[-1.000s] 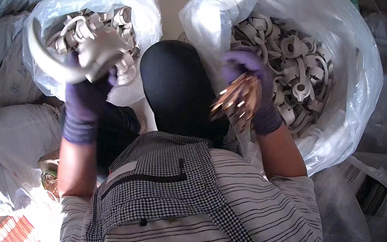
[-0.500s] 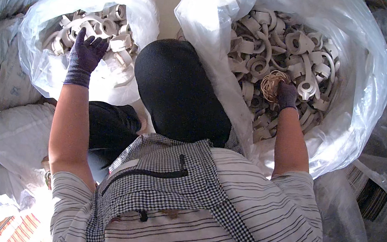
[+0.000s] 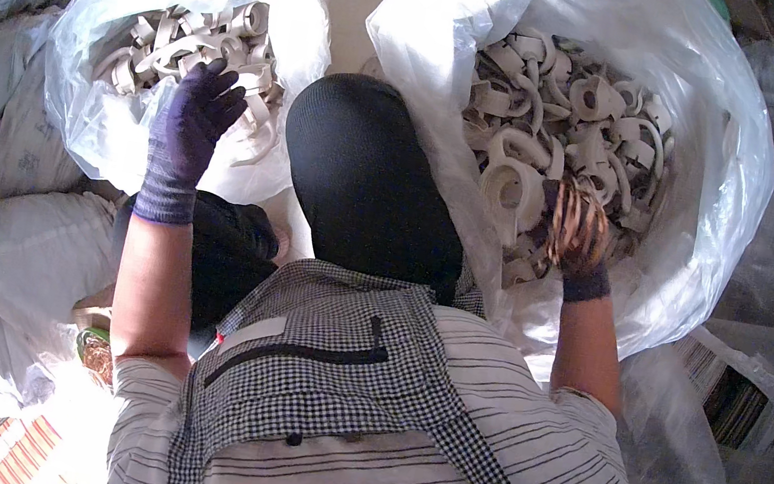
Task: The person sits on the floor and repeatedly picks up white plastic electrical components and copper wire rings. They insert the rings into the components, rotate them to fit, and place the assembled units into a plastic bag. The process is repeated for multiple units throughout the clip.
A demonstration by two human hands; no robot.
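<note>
My left hand (image 3: 196,116), in a dark purple knit glove, hovers at the near side of the left bag with fingers apart and nothing in them. Behind it lies a heap of beige moulded parts (image 3: 197,48). My right hand (image 3: 579,257), gloved likewise, is over the right bag's heap. A bundle of thin tan loops (image 3: 579,222), of wire or rubber bands, lies across its fingers. Against these fingers a beige ring-shaped part with a curved handle (image 3: 513,196) stands up above the heap; the hand seems to grip it, though the fingertips are partly hidden.
Clear plastic lines both the left bag (image 3: 73,116) and the larger right bag (image 3: 708,263). My black-clad knee (image 3: 367,173) rises between them. Full white sacks (image 3: 30,256) crowd the left side. A small container of tan loops (image 3: 96,353) sits by my left elbow.
Both hands have drawn back toward me. The ring-shaped part now stands raised at my right hand, and the loops have spread over its fingers. My left hand remains open.
</note>
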